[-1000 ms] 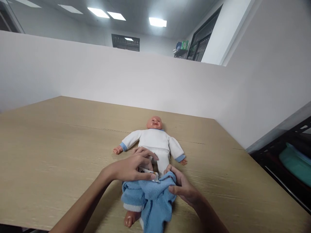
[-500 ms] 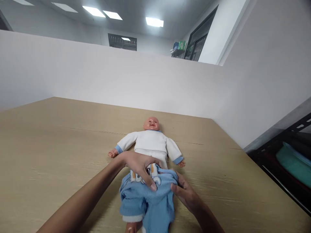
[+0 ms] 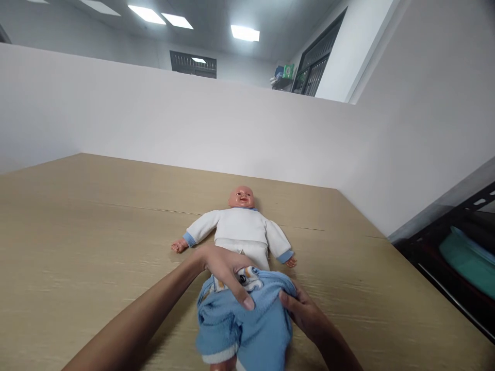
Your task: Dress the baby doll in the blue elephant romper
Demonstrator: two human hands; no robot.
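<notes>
A baby doll [image 3: 241, 224] lies on its back, head away from me, in a white top with blue cuffs. Blue fleece pants [image 3: 266, 324] with white hems and a patterned front cover its legs, bunched below the white cloth at its hips. My left hand [image 3: 226, 270] reaches across the waistband, thumb pressed on the front of the pants, its other fingers hidden behind the fabric. On the right side, my right hand [image 3: 303, 309] pinches the waistband between thumb and fingers. One foot [image 3: 223, 365] shows under a hem at the bottom edge.
The doll rests on a wide wooden table [image 3: 116, 232]. A white partition [image 3: 174, 118] rises behind it. To the right stands a dark metal rack [image 3: 429, 263] holding a green item [image 3: 467, 260]. Ceiling lights and a barred window [image 3: 317, 56] are farther off.
The pants have shifted slightly right and toward me, with both hands still on them. My right hand has moved a little right, stretching the waistband sideways. The doll's upper body stays in place.
</notes>
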